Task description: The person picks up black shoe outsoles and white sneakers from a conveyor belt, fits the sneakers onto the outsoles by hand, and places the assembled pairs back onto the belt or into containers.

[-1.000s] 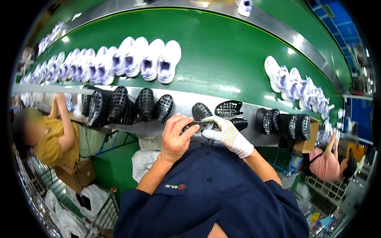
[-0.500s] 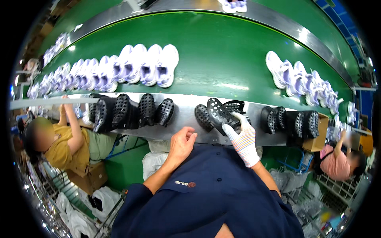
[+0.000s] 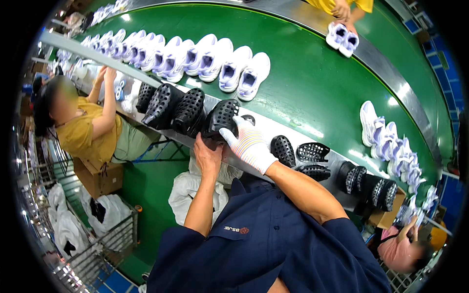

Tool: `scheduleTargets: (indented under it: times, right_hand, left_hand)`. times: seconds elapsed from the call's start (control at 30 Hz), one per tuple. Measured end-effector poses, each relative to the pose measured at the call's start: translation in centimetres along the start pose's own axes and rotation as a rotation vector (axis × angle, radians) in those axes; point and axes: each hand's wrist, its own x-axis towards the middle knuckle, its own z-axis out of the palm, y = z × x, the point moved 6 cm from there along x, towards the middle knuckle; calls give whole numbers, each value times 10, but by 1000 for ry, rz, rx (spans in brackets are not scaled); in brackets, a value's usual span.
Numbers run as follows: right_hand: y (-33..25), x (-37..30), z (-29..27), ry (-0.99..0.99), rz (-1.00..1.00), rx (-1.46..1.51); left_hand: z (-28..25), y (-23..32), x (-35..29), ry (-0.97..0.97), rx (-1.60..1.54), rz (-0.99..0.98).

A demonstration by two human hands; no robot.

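Both my hands are on a black perforated plastic shoe tree (image 3: 222, 117) at the right end of a row on the metal ledge. My right hand (image 3: 250, 146), in a white striped glove, grips its right side with thumb and fingers. My bare left hand (image 3: 208, 155) is closed round its lower end, the fingertips partly hidden beneath. Left of it stand more black shoe trees (image 3: 189, 107), nested in stacks. Right of my gloved hand, loose ones lie on the ledge, one sole-like piece (image 3: 282, 150) nearest and two (image 3: 312, 152) beyond it.
Beyond the ledge, a green conveyor belt (image 3: 303, 93) carries white and lilac sneakers (image 3: 254, 75) in rows. A co-worker in yellow (image 3: 90, 127) sits at left, another in pink at right. Across the belt, a person's hands hold a sneaker pair (image 3: 342, 39). White sacks (image 3: 195, 195) hang below.
My right hand has carried the shoe tree leftward to the row, and my left hand has closed on it as well. The view has turned left.
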Motion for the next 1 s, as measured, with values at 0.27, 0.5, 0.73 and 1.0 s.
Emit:
scheduleTargets:
  times: [0.27,0.5,0.73,1.0]
  right_hand:
    - [-22,18,26,-112,-293,-171]
    - [-46,21,50,-104,-381,-319]
    - [69,-67,-93,13,58,9]
    - [180,-113,-126,178,339,-120]
  left_hand:
    - [27,-23,16,64,-152,24]
    - [51,-52,12,41,-504,65]
    - [40,-41,8,67,-101,-56]
    - [41,-32,15,-14,-126,-33]
